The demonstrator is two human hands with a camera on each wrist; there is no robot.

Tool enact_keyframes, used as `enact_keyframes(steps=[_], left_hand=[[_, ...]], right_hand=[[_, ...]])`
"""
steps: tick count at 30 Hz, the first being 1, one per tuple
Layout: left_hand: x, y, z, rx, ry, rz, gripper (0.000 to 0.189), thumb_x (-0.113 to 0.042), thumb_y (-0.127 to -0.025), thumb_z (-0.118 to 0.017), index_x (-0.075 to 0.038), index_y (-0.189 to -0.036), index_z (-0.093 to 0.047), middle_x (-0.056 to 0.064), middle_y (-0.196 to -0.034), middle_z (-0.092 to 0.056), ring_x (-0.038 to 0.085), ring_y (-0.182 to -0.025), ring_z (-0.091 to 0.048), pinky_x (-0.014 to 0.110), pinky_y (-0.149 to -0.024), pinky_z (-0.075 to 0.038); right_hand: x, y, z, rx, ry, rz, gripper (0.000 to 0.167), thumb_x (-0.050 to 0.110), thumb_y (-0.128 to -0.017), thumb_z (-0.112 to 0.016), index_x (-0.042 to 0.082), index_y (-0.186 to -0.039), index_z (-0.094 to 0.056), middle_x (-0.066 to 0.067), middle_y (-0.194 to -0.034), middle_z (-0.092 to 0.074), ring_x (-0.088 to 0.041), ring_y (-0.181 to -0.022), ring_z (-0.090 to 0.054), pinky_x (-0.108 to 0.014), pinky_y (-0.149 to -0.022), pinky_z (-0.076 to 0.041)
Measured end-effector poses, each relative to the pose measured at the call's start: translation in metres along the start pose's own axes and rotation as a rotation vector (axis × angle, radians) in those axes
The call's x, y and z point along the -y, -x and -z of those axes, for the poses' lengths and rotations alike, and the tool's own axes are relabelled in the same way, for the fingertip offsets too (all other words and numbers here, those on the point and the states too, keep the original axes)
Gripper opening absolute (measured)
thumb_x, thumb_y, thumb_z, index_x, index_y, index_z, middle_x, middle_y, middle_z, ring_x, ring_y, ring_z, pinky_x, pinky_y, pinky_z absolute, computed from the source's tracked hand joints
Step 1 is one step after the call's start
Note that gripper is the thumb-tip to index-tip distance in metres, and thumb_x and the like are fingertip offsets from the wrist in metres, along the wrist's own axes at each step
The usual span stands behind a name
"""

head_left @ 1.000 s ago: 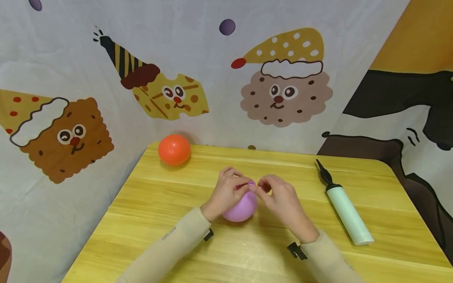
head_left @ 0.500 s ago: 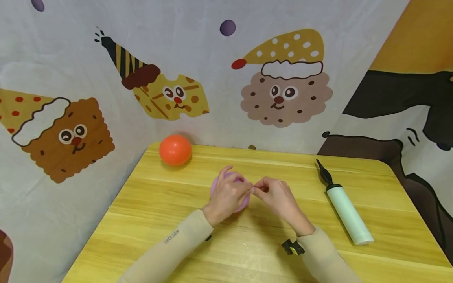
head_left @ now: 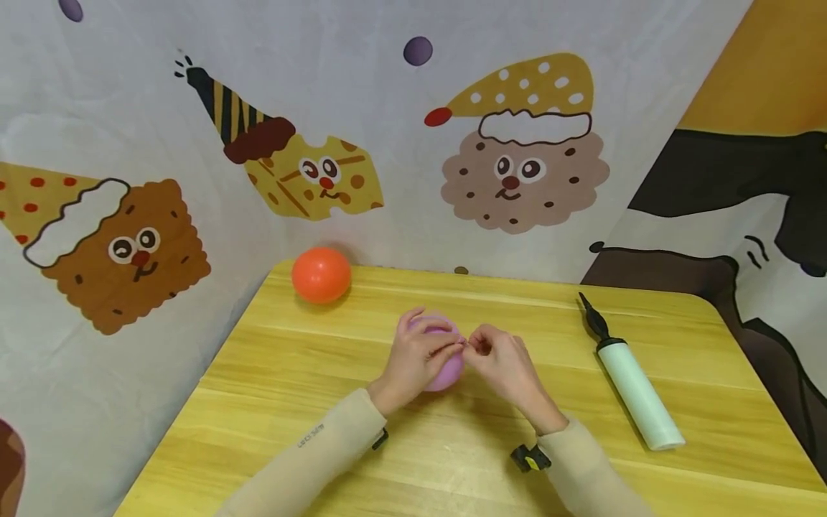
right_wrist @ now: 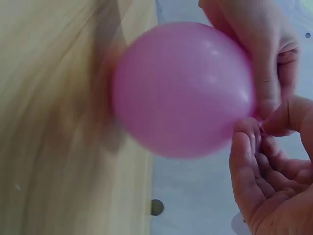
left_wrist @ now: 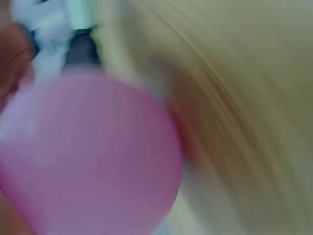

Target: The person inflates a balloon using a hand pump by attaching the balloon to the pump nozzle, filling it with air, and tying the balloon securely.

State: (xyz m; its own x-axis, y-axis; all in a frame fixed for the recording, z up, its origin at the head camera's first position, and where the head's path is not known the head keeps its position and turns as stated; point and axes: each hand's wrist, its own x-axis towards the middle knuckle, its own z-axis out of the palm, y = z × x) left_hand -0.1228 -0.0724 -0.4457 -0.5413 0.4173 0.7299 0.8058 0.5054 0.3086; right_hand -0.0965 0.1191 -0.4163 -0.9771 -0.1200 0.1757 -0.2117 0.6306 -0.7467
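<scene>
A small inflated pink-purple balloon (head_left: pixel 446 375) is between my hands over the wooden table, partly covered by the left hand in the head view. My left hand (head_left: pixel 411 359) pinches it near its neck, thumb and index finger together, while the other fingers spread over its top. At the neck's end, the thumb and curled index finger of my right hand (head_left: pixel 507 365) pinch the tip. In the right wrist view the round balloon (right_wrist: pixel 181 93) lies left of both hands, whose fingertips meet at the neck. The balloon (left_wrist: pixel 93 156) fills much of the blurred left wrist view.
An inflated orange-red balloon (head_left: pixel 321 276) rests at the table's back left corner. On the right lies a pale green hand pump (head_left: pixel 639 393) with a black nozzle pointing away. A cloth with cartoon prints (head_left: pixel 400 237) hangs behind the wooden table (head_left: pixel 271 373).
The purple balloon first swung up and left behind my left hand, then slightly back right. My right fingers came in to the neck and stay there beside the left fingertips.
</scene>
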Motion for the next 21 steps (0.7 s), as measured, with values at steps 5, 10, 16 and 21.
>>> enact_keyframes(steps=[5,10,16,21], left_hand=[[0.001,-0.002,0.005,-0.030,0.135,0.113,0.010,-0.012,-0.085,-0.085,-0.012,-0.095,-0.084,-0.002,-0.094,-0.079,0.014,-0.097,-0.073,0.056,-0.108,-0.039],[0.004,-0.007,0.009,0.024,-0.190,-0.124,0.013,-0.006,-0.085,-0.082,-0.016,-0.092,-0.082,-0.008,-0.089,-0.078,0.014,-0.096,-0.073,0.054,-0.108,-0.043],[0.003,-0.005,0.002,0.047,-0.374,-0.298,0.015,-0.004,-0.081,-0.080,-0.015,-0.090,-0.078,-0.008,-0.079,-0.075,0.015,-0.090,-0.071,0.054,-0.104,-0.047],[0.001,-0.005,-0.003,0.066,-0.410,-0.329,0.012,-0.007,-0.083,-0.081,-0.015,-0.091,-0.077,-0.007,-0.081,-0.075,0.015,-0.091,-0.071,0.054,-0.105,-0.046]], right_hand=[[-0.003,0.002,0.004,-0.034,-0.078,0.068,0.013,0.001,-0.086,-0.067,0.011,-0.084,-0.062,-0.001,-0.083,-0.069,-0.014,-0.075,-0.061,-0.025,-0.064,-0.052],[-0.002,0.002,0.007,-0.067,0.073,0.246,0.020,-0.004,-0.085,-0.070,0.007,-0.101,-0.066,0.001,-0.081,-0.069,-0.012,-0.073,-0.065,-0.027,-0.064,-0.054],[-0.002,0.003,0.002,-0.096,0.344,0.432,0.030,-0.011,-0.080,-0.073,0.002,-0.107,-0.076,-0.002,-0.082,-0.065,-0.012,-0.064,-0.056,-0.026,-0.054,-0.047],[0.001,0.006,-0.002,-0.054,0.433,0.402,0.014,-0.009,-0.084,-0.071,-0.003,-0.096,-0.074,-0.010,-0.084,-0.062,-0.020,-0.069,-0.060,-0.030,-0.056,-0.052]])
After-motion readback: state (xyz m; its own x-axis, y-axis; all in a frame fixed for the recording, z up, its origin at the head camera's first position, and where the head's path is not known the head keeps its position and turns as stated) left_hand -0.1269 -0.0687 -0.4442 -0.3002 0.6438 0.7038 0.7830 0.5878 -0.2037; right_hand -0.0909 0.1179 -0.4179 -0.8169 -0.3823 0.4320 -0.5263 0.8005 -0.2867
